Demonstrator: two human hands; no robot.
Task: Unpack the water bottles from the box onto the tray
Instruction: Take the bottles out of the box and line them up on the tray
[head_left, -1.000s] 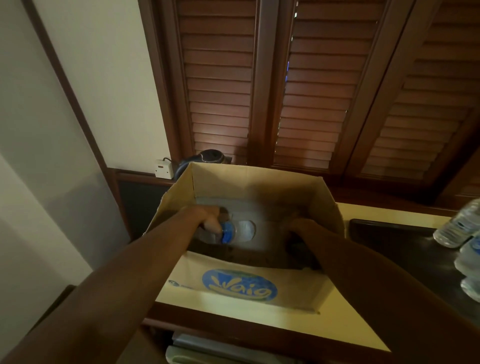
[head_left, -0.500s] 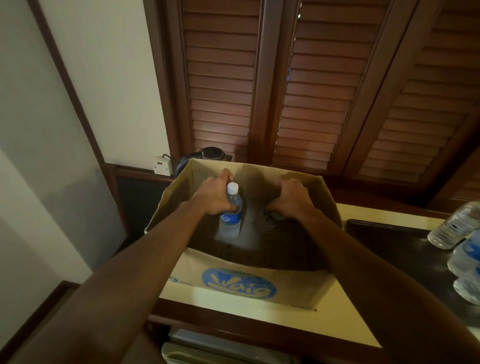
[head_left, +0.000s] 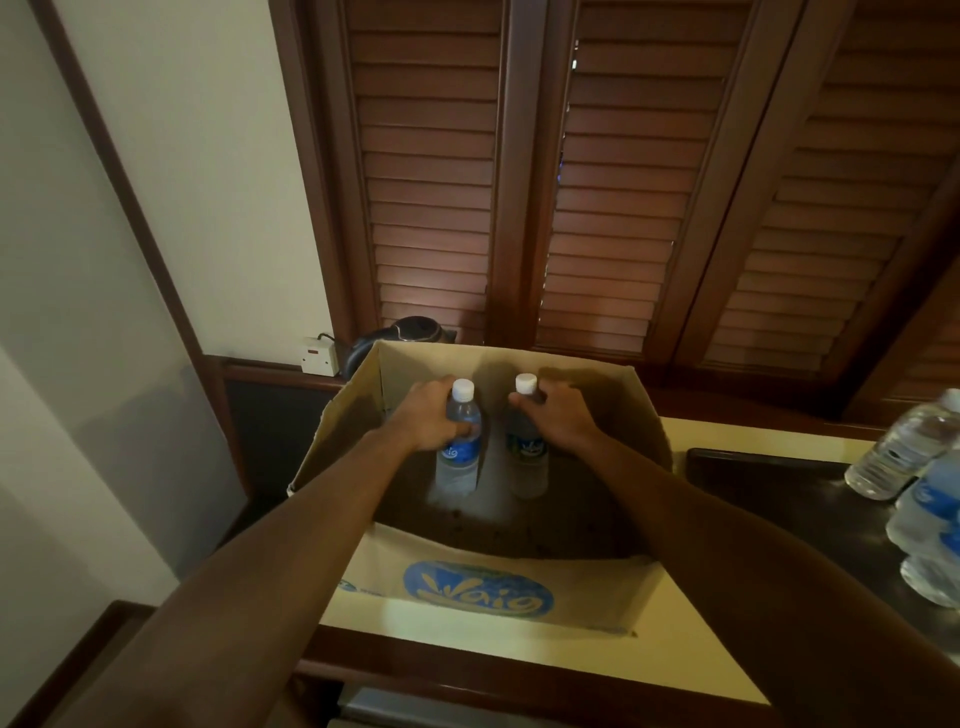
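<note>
An open cardboard box (head_left: 478, 592) with a blue logo stands on the counter in front of me. My left hand (head_left: 423, 418) grips a clear water bottle (head_left: 460, 467) with a white cap and blue label, held upright above the box's inside. My right hand (head_left: 563, 415) grips a second bottle (head_left: 525, 462) the same way, just to the right. A dark tray (head_left: 769, 488) lies to the right of the box, with several water bottles (head_left: 904, 447) standing at its right end.
A black kettle (head_left: 410, 332) stands behind the box, beside a white wall socket (head_left: 318, 356). Brown louvred shutters (head_left: 597, 182) rise behind the counter. The counter's dark wooden front edge (head_left: 467, 670) runs below the box.
Both hands have risen from deep inside the box, each lifting a bottle upright. The right hand's bottle, hidden before, now shows its white cap.
</note>
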